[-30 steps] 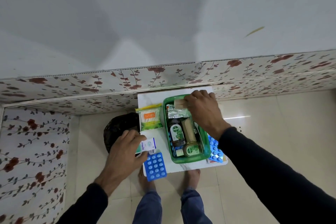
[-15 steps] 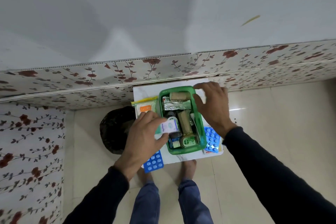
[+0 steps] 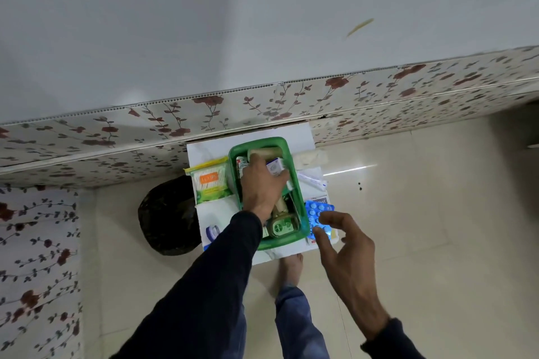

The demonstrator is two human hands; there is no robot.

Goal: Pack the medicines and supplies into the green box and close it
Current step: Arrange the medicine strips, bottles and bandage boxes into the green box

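The green box (image 3: 302, 228) stands open on a small white table (image 3: 218, 208). Inside lie a beige bandage roll (image 3: 269, 151), a green-labelled bottle (image 3: 281, 226) and other items. My left hand (image 3: 262, 183) is inside the box, fingers closed on a small white and blue carton (image 3: 275, 166). My right hand (image 3: 341, 239) hovers with spread fingers over a blue blister pack (image 3: 318, 211) lying right of the box. A pack of cotton buds (image 3: 210, 183) rests left of the box.
A second blue blister pack (image 3: 210, 234) peeks out beside my left sleeve. White packets (image 3: 312, 178) lie right of the box. A dark round bag (image 3: 167, 216) sits on the floor left of the table. The flowered wall panel runs just behind the table.
My left hand carried the small carton from the table's left side into the box. My right hand left the box's far rim and came down to the blue blister pack on the right.
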